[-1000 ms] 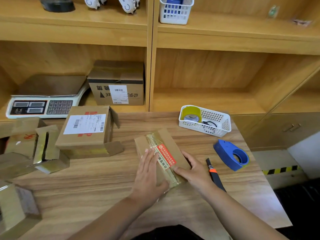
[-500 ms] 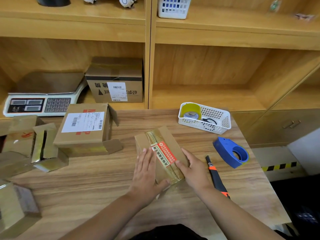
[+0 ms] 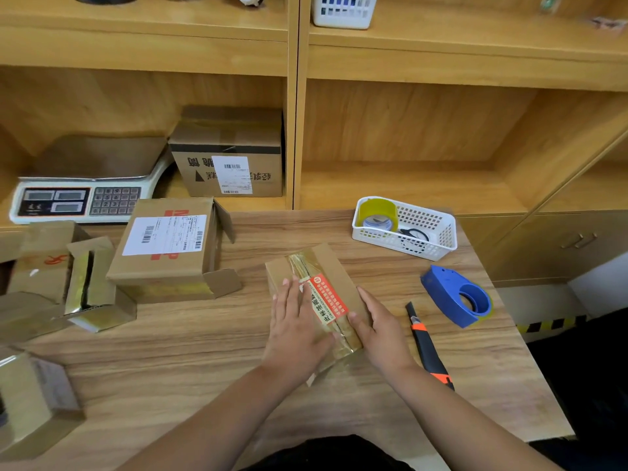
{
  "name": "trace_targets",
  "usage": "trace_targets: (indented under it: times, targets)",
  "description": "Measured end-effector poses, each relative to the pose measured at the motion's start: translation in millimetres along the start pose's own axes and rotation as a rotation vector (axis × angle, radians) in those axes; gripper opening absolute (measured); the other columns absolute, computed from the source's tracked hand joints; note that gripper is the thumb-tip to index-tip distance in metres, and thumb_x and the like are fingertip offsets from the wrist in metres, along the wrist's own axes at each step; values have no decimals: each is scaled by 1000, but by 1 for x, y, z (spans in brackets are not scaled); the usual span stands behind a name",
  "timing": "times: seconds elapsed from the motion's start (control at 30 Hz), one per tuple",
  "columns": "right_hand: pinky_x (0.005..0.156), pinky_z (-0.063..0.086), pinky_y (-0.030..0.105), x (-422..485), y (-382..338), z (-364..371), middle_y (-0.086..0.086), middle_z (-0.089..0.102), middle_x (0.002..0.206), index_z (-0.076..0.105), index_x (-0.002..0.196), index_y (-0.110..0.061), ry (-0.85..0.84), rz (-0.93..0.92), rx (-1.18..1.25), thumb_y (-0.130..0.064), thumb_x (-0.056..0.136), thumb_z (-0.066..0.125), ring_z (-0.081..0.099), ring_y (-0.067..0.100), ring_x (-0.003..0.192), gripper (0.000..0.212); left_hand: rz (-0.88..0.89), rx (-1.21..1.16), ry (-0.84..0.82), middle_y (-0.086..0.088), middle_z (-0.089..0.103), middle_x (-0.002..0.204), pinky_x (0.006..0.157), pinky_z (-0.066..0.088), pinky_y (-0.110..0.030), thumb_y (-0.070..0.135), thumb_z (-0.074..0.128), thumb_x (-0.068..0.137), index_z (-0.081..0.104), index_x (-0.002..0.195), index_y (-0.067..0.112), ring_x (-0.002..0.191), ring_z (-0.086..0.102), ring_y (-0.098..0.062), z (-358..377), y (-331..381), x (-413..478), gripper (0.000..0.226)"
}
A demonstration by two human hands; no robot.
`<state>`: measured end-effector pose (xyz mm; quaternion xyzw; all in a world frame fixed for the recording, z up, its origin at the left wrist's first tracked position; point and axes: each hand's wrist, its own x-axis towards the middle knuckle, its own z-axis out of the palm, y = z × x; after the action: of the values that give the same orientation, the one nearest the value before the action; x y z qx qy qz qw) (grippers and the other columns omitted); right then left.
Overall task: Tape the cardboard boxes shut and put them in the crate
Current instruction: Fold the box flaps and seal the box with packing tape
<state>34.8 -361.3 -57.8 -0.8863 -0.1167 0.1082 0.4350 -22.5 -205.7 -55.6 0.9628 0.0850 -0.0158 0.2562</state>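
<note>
Evidently both hands are smoothing tape: the left hand [image 3: 295,329] lies flat, fingers straight and together, on the small brown cardboard box [image 3: 317,294] mid-table, while the right hand [image 3: 379,326] braces its side — fingers extended, steadying it.

The widest open stretch of the light wooden table [image 3: 190,375] is the bare wood near the person, left of the left hand [image 3: 299,331]. It is bounded at the near-left corner by a brown cardboard box with glossy tape [image 3: 34,406] and farther back by a large brown cardboard box with a white shipping label [image 3: 170,249] and splayed flaps. Right of the right hand [image 3: 380,329] room is tight: a black-and-orange utility knife [image 3: 426,345] lies just beside it, with a blue plastic tape dispenser [image 3: 455,297] beyond. A bare lane runs behind the small taped cardboard box [image 3: 336,263] under both hands, ending at a white plastic mesh basket [image 3: 441,241].
</note>
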Motion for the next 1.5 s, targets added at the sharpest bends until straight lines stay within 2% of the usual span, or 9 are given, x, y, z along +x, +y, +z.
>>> trace_targets:
  times: [0.2, 0.37, 0.53, 0.67, 0.8, 1.0, 1.13, 1.23, 1.5]
  targets:
    - [105, 41, 32, 0, -2, -3, -3, 54, 135, 41, 143, -17, -47, 10, 64, -21, 92, 61, 50, 8, 124, 55, 39, 2, 34, -5, -16, 158, 105, -28, -24, 40, 39, 97, -4, 151, 11, 131, -35, -6, 2, 0, -1, 75]
    - [93, 48, 25, 1, -3, -10, -11, 55, 122, 48, 129, -28, -199, 30, 58, -26, 73, 76, 54, 4, 113, 63, -2, 69, 23, -2, -11, 159, 109, -25, -33, 71, 46, 75, 4, 151, 18, 138, -31, -10, -11, -17, 14, 102]
    - [114, 24, 31, 19, -16, -11, -13, 17, 153, 9, 150, -31, -314, -158, -204, -57, 61, 73, 16, 4, 140, 112, 68, 246, -46, -6, -26, 155, 111, -25, -40, 97, 30, 47, -10, 150, 18, 132, -43, -15, -26, -29, 36, 136]
    - [114, -3, 26, 43, -17, -8, -27, -31, 146, -22, 145, -39, -452, -258, -380, -63, 57, 75, -28, -9, 134, 133, 93, 222, -177, -8, -33, 152, 112, -23, -39, 90, 45, 55, -17, 149, 15, 132, -43, -18, -31, -35, 42, 135]
    - [112, -10, 28, 69, -15, -7, -17, -40, 146, -31, 139, -41, -542, -327, -549, -73, 55, 72, -36, -1, 133, 136, 101, 184, -218, -5, -36, 148, 112, -23, -37, 78, 56, 68, -19, 147, 12, 129, -43, -17, -33, -34, 43, 128]
    - [116, -8, 28, 108, -27, 2, -9, -23, 156, -11, 151, -22, -481, -363, -578, -67, 61, 73, -21, 6, 142, 131, 127, 194, -166, -13, -25, 155, 111, -23, -35, 52, 36, 96, -10, 149, 9, 133, -38, -17, -28, -41, 47, 82]
    - [118, 12, 34, 117, -32, 5, -5, 7, 159, 10, 153, -20, -497, -346, -530, -58, 60, 79, 7, 13, 145, 121, 132, 172, -140, -11, -23, 155, 110, -25, -33, 43, 32, 99, -9, 150, 9, 132, -39, -16, -23, -43, 48, 73]
    - [107, 30, 31, 120, -35, 10, -3, 39, 138, 38, 141, -20, -382, -304, -339, -43, 62, 84, 36, 15, 131, 94, 124, 162, -146, -10, -23, 156, 111, -24, -34, 41, 31, 100, -8, 150, 9, 134, -38, -15, -21, -44, 49, 71]
    - [93, 32, 21, 119, -33, 14, -12, 38, 119, 46, 133, -21, -365, -247, -191, -32, 64, 86, 42, 11, 120, 80, 119, 13, -107, -4, -20, 157, 111, -24, -26, 29, 30, 102, -4, 150, 11, 135, -34, -8, -22, -44, 48, 61]
